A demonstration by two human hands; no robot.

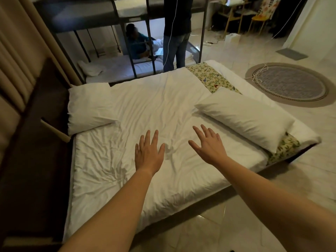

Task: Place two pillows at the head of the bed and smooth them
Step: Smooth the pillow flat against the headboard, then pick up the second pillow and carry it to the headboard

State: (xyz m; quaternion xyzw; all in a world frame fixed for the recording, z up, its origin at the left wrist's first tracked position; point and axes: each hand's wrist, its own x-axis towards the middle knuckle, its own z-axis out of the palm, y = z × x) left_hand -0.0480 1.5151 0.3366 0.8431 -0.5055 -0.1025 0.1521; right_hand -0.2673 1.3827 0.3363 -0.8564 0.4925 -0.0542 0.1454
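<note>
My left hand (pixel 149 153) and right hand (pixel 209 145) spread flat, empty, over wrinkled white bed sheet (pixel 145 110). Two white rectangular pillows: one (pixel 89 106) at headboard side, second (pixel 245 117) near foot end.

- Low bed (pixel 112 206), covered by a wrinkled white duvet (pixel 154 106).
- One white pillow (pixel 89 106) at the left end.
- Another white pillow (pixel 247 115) over a floral runner (pixel 209 77) at the right end.
</note>
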